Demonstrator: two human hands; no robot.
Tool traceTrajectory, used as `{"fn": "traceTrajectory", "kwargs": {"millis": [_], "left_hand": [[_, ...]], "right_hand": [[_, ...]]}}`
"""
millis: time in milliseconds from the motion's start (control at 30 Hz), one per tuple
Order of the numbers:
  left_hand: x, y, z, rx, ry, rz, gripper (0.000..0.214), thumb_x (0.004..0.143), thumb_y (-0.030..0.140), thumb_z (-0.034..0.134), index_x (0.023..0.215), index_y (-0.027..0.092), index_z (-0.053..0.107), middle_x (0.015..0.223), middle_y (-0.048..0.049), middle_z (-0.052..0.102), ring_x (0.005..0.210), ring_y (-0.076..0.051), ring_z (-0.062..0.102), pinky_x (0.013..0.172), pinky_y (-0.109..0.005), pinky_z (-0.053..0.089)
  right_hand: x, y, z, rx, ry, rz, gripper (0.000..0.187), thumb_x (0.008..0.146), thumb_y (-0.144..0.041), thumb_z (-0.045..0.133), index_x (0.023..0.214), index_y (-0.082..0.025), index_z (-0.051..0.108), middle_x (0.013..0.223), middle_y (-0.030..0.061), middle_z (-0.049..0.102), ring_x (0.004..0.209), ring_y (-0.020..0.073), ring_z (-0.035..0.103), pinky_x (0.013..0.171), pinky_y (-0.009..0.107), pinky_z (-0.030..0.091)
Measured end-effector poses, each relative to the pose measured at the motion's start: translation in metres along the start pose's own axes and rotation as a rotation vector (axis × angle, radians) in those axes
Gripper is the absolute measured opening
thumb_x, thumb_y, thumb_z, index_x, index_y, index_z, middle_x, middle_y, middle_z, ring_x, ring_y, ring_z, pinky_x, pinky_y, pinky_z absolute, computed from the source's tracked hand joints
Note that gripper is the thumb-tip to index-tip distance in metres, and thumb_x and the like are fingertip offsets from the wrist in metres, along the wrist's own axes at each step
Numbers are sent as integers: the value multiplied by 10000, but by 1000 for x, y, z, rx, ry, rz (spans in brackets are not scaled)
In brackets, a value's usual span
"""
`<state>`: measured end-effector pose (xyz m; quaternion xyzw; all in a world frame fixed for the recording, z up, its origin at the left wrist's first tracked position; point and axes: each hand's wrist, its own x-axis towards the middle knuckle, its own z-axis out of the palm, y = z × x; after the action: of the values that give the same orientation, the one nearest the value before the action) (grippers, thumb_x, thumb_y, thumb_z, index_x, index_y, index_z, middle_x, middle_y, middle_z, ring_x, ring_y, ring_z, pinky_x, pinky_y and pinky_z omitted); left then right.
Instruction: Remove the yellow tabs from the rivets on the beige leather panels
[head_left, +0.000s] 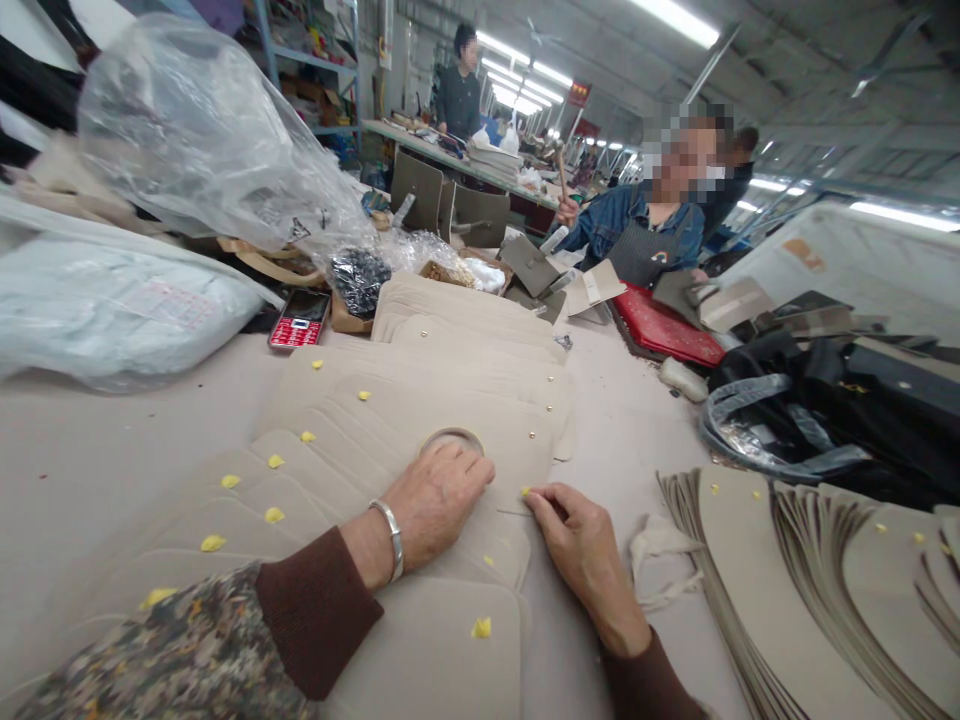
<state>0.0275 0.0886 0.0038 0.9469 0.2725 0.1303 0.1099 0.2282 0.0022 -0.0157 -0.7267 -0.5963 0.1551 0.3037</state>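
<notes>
Beige flat panels [420, 400] lie overlapped in rows before me, several with small yellow tabs [481, 628] and some with small metal studs [532, 435]. My left hand [439, 500] rests over a shallow round dish [454, 436], its fingers bent down at the rim. Its fingertips are hidden, so what they hold cannot be seen. Thumb and forefinger of my right hand [581, 550] pinch a tiny yellow tab [525, 492] at the right edge of a panel, just right of the left hand.
Stacks of beige panels [739, 560] fan out at the right, near a cloth scrap [664, 550]. Black bags [817, 400] lie behind them. A phone [300, 320] and plastic bags [210, 130] sit at the left. Opposite, a co-worker [637, 235] raises a hammer [561, 170] beside a red board [667, 325].
</notes>
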Motion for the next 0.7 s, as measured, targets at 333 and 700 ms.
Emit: {"fn": "traceTrajectory", "kwargs": {"millis": [333, 700], "left_hand": [[-4, -6, 0, -92, 159, 67, 186, 937, 109, 367, 915, 162, 543, 829, -49, 581, 803, -199, 531, 730, -321, 445], [-10, 7, 3, -335, 321, 145, 404, 967, 158, 403, 1368, 203, 372, 1079, -64, 686, 943, -153, 674, 834, -266, 547]], "right_hand": [[6, -16, -1, -118, -86, -37, 165, 788, -211, 555, 726, -204, 707, 617, -18, 668, 565, 138, 597, 571, 219, 408], [-2, -19, -2, 105, -35, 4, 130, 806, -237, 585, 732, -178, 674, 589, -10, 644, 521, 134, 572, 504, 221, 429]]}}
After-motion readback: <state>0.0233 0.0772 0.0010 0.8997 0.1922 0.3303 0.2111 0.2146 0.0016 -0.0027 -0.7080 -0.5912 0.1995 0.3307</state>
